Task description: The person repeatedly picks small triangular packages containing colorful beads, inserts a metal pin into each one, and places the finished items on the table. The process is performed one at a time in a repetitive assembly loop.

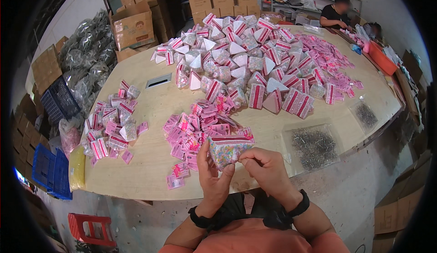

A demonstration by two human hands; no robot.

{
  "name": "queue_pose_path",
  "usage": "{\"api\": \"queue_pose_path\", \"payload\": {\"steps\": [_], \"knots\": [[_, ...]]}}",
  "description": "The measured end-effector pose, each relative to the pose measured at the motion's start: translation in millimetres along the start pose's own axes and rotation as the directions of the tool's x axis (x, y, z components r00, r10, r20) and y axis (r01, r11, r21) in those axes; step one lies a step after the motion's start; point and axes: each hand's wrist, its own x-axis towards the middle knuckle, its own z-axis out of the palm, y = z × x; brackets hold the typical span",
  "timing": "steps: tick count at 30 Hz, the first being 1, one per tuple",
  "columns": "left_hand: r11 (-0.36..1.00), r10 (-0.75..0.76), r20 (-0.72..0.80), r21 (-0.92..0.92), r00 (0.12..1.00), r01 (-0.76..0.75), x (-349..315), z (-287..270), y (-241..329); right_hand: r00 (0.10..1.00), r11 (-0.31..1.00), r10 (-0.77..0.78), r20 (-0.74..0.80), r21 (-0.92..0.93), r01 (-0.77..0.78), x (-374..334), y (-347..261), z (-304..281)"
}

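Note:
My left hand [214, 180] holds up a cake-slice-shaped toy [227, 152] with a pink-and-white striped top and a multicoloured speckled side. Its fingers and thumb are closed around the toy's left end and lower edge. My right hand [267, 170] pinches thumb and forefinger together at the toy's right corner; whatever is between those fingertips is too small to make out. Just beyond my hands lies a heap of pink printed cards [200, 125]. Right of my right hand, a flat clear bag [314, 146] spreads out many thin silvery metal pieces.
A large pile of similar toys [246, 57] covers the table's middle, with pink cards [325, 57] beside it. A smaller group [111, 121] with cards lies left. Another metal-pieces bag [365, 115] is at right. A person [336, 14] sits far right. A red stool [92, 229] stands below.

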Motion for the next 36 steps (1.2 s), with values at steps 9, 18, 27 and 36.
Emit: {"api": "queue_pose_path", "payload": {"steps": [9,18,27,36], "knots": [[1.000,0.012,0.005,0.024,1.000,-0.012,-2.0,-0.2,-4.2,1.000,1.000,-0.012,-0.025,0.017,0.012,-0.6,1.7,-1.4],[0.862,0.205,0.009,0.471,0.979,-0.185,-1.6,-3.8,-8.5,0.986,0.977,-0.148,-0.081,-0.163,0.134,-2.6,-1.0,-1.8],[0.653,0.309,0.131,0.691,0.942,-0.310,1.4,-4.7,0.4,0.996,0.998,0.001,-0.089,-0.062,-0.007,-2.9,8.3,1.6],[0.792,0.048,0.018,0.609,0.999,-0.049,2.5,-39.3,5.5,0.940,0.898,0.124,0.319,0.367,-0.243,26.6,22.2,20.9]]}}
